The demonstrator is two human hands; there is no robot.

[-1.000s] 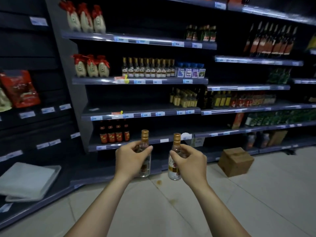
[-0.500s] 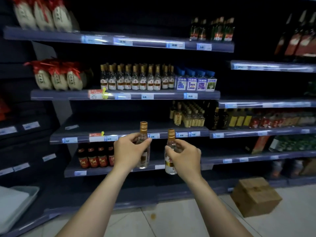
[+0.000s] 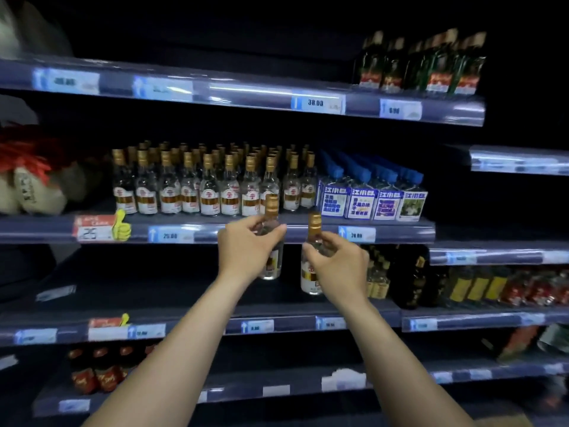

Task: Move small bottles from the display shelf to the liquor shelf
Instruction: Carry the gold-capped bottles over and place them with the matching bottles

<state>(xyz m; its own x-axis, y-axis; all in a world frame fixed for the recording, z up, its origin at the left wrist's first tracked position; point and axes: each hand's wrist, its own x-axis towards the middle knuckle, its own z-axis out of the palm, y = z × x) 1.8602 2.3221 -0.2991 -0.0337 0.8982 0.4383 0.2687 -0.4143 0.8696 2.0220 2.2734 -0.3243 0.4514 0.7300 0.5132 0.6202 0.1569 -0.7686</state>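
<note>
My left hand (image 3: 246, 251) grips a small clear bottle with a gold cap (image 3: 272, 208), held upright just below the front edge of the liquor shelf (image 3: 215, 232). Beside it, my right hand (image 3: 338, 266) holds a second small gold-capped bottle (image 3: 310, 278) with a white and red label. Both bottles are in the air, apart from each other. On the liquor shelf right behind them stand several rows of matching gold-capped bottles (image 3: 209, 186).
Blue-capped bottles with blue labels (image 3: 372, 198) stand to the right of the matching rows. Red-topped cloth-wrapped jars (image 3: 30, 180) sit at the left. Green bottles (image 3: 421, 66) occupy the shelf above, and dark and yellow-labelled bottles (image 3: 409, 282) the shelf below right.
I have come closer to the shelves and the view has tilted up. Both hands have risen with their bottles to the level of the shelf with matching bottles.
</note>
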